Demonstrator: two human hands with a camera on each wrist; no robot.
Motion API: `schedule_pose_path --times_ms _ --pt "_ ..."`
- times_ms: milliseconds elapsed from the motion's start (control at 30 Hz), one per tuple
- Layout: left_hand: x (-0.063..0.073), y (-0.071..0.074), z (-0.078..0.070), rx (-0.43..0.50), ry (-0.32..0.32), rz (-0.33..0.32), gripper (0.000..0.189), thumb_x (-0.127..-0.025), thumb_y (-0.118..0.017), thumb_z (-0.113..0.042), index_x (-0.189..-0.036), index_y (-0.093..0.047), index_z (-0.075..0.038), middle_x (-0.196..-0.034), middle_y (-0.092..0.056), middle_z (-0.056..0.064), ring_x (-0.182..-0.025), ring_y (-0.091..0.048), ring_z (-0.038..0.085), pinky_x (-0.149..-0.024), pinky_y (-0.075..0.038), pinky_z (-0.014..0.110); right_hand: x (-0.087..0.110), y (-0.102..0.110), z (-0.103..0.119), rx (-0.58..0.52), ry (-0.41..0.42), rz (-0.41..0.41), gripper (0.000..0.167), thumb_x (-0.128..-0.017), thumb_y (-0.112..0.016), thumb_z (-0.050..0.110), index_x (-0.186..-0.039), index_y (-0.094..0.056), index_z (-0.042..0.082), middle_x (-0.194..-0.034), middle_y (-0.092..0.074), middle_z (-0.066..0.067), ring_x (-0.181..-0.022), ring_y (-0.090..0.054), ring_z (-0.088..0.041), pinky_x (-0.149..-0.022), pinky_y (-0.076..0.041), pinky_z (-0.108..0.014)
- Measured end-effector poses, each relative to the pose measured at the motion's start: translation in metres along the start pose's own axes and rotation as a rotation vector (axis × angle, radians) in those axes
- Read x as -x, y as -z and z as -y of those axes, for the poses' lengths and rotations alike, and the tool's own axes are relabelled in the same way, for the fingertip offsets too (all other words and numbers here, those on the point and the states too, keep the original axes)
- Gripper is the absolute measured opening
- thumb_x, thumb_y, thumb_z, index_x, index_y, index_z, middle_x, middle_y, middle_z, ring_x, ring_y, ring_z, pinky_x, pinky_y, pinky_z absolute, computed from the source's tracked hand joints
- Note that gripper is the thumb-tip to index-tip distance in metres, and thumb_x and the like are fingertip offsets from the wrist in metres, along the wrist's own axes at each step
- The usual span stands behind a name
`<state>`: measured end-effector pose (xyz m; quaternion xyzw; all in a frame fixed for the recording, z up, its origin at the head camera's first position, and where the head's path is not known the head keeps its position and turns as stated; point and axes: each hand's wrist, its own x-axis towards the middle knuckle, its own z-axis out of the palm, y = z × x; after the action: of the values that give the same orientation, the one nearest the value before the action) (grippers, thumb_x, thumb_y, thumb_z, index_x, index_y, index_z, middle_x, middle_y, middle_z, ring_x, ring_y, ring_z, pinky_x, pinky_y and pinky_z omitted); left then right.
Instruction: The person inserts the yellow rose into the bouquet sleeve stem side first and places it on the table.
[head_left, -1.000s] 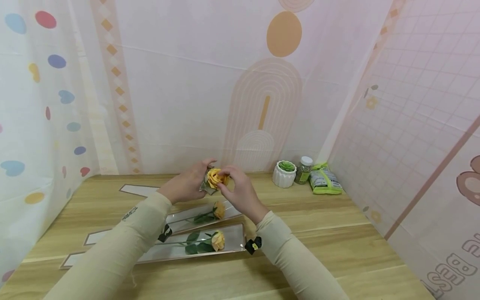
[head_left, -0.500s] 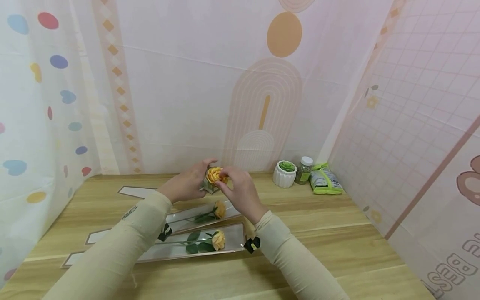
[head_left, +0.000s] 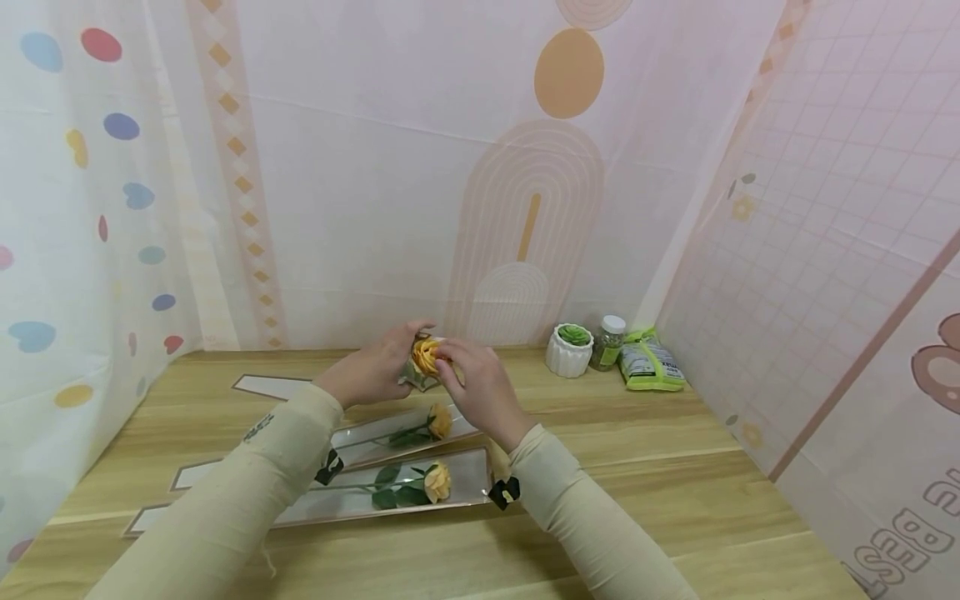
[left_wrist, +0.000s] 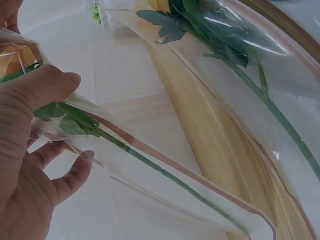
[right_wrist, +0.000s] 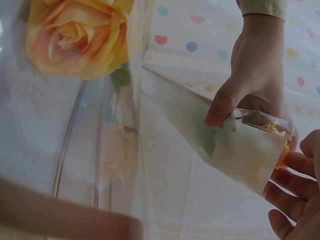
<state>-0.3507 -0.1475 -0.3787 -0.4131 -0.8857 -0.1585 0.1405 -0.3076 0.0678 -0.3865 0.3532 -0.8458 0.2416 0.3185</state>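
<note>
In the head view, my left hand (head_left: 378, 367) grips a yellow rose (head_left: 424, 355) in its clear plastic sleeve, raised over the far part of the table. The left wrist view shows the thumb across the sleeve just below the bloom, and the green stem (left_wrist: 170, 176) running down inside. Thumb and fingers of my right hand (head_left: 483, 390) pinch the petals at the sleeve's top. From the right wrist, the sleeve's pale back (right_wrist: 240, 155) hides most of the bloom. Two more wrapped roses, a nearer one (head_left: 437, 482) and a farther one (head_left: 439, 421), lie under my forearms.
At the back right of the wooden table (head_left: 660, 483) stand a white pot with a green succulent (head_left: 569, 352) and a white-capped jar (head_left: 608, 343). A green packet (head_left: 651, 362) lies beside them. Printed curtains (head_left: 360, 167) rise behind the table's far edge.
The right hand's fingers have shifted on the petals, its thumb moving up beside the bloom. The bloom turns slightly; the left hand stays nearly in place.
</note>
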Motion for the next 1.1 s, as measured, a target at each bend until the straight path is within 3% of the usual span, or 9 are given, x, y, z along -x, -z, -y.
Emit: schedule_pose_path --times_ms 333,600,867,1100 --pt "0.0005 -0.001 -0.0013 0.01 0.025 0.026 0.104 -0.075 -0.085 0.0 -0.152 -0.016 -0.004 -0.135 -0.047 0.025 -0.125 -0.051 0.038 -0.103 -0.048 0.051 0.0001 -0.0018 0.0019 0.084 0.001 0.077 0.027 -0.104 -0.057 0.02 -0.12 -0.072 0.005 -0.125 -0.07 -0.009 -0.114 -0.067 -0.022 -0.097 -0.051 -0.041" --pt "-0.0008 -0.0033 0.0003 0.029 -0.006 0.026 0.101 -0.075 -0.085 0.002 -0.151 -0.018 -0.002 -0.141 -0.044 0.026 -0.13 -0.047 0.04 -0.108 -0.043 0.053 0.0 -0.0019 0.0049 0.171 0.068 0.194 0.035 -0.107 -0.053 0.027 -0.128 -0.068 0.005 -0.135 -0.065 -0.01 -0.125 -0.062 -0.021 -0.108 -0.044 -0.04" --pt "-0.0012 -0.005 -0.001 0.01 -0.046 0.004 0.101 -0.074 -0.087 0.001 -0.15 -0.02 0.0 -0.136 -0.047 0.027 -0.127 -0.05 0.041 -0.106 -0.044 0.053 -0.0009 -0.0003 0.0072 0.067 -0.006 0.314 0.041 -0.108 -0.049 0.03 -0.137 -0.061 0.003 -0.144 -0.057 -0.013 -0.133 -0.055 -0.024 -0.112 -0.04 -0.042" --pt "-0.003 -0.0043 -0.0037 0.006 -0.03 0.023 0.1 -0.076 -0.086 0.001 -0.151 -0.02 -0.001 -0.136 -0.048 0.026 -0.127 -0.05 0.04 -0.107 -0.043 0.053 -0.004 -0.0012 0.0053 -0.007 -0.068 0.362 0.042 -0.108 -0.048 0.032 -0.14 -0.058 0.006 -0.147 -0.055 -0.01 -0.13 -0.056 -0.026 -0.109 -0.044 -0.042"
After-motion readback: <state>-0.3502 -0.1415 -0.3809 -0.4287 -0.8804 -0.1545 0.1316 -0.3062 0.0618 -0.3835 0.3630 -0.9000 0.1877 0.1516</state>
